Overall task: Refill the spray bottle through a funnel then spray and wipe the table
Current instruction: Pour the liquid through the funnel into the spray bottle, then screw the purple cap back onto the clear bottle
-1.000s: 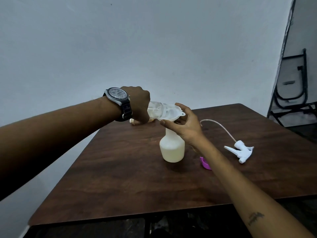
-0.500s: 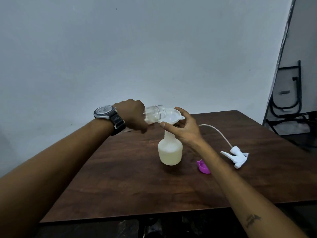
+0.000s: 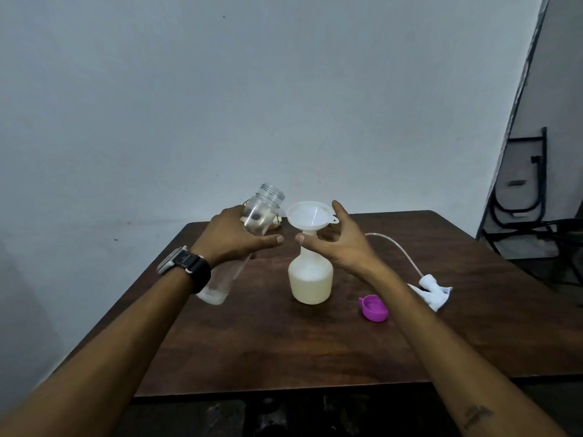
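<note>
While the left hand [image 3: 235, 236] gripped a clear bottle [image 3: 243, 244] tilted mouth-up, the right hand [image 3: 339, 244] hovered open, fingers spread, holding nothing. Between them stood the spray bottle [image 3: 310, 280], white funnel [image 3: 310, 217] seated in its neck beside the right fingertips.

Dim, flat indoor light, soft shadows, slight blur, wide-angle edge bending

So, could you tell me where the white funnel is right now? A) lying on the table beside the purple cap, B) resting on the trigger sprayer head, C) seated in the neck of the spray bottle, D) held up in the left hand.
C: the funnel stands upright in the neck of the spray bottle, with the right hand open beside it.
</note>
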Demonstrator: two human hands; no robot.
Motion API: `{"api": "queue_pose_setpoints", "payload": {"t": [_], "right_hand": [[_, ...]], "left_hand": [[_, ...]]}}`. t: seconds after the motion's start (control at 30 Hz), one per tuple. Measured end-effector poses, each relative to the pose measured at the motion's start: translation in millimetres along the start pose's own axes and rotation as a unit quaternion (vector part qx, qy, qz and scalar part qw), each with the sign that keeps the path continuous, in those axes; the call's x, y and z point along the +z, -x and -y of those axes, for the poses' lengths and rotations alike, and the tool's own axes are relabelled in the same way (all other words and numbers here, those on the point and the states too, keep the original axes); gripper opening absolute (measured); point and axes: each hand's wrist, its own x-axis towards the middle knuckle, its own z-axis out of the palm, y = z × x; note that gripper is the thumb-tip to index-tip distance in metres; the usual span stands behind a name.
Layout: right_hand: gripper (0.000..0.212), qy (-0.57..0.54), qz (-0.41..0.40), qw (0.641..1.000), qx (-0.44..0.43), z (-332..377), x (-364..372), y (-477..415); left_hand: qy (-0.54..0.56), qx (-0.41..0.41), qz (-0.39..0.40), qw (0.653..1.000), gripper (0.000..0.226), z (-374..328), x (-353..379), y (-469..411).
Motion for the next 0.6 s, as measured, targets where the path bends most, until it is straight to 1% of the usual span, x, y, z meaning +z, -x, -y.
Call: {"api": "queue_pose_setpoints", "payload": {"t": [0.07,0.1,0.17,0.2,0.27,0.33,0.4,0.47,0.6], "right_hand": [[0.14,0.05,-0.001,0.999,0.015,-3,-5,3],[0.137,0.087,0.004,0.996,0.023,-5,-10,6],[0.122,0.176,0.026,0.982,0.062,-11,-24,17],[0.113,0.234,0.037,0.968,0.083,-14,-31,25],[0.095,0.348,0.049,0.929,0.114,-23,-44,40],[0.082,0.415,0.06,0.898,0.133,-30,-50,55],[0.072,0.453,0.075,0.877,0.143,-34,-49,64],[0.063,0.477,0.084,0.864,0.139,-39,-48,69],[0.052,0.494,0.061,0.858,0.125,-44,-45,71]], "left_hand": [[0.091,-0.013,-0.026,0.995,0.035,5,3,10],[0.135,-0.024,-0.041,0.99,0.039,9,5,14],[0.198,-0.036,-0.067,0.977,0.048,15,13,24],[0.214,-0.037,-0.077,0.973,0.051,18,16,28],[0.238,-0.032,-0.09,0.966,0.049,20,24,37],[0.271,-0.025,-0.093,0.958,0.044,19,32,43],[0.298,-0.019,-0.087,0.95,0.041,17,38,49],[0.308,-0.014,-0.079,0.948,0.043,14,44,53],[0.315,-0.009,-0.058,0.947,0.053,8,51,62]]}}
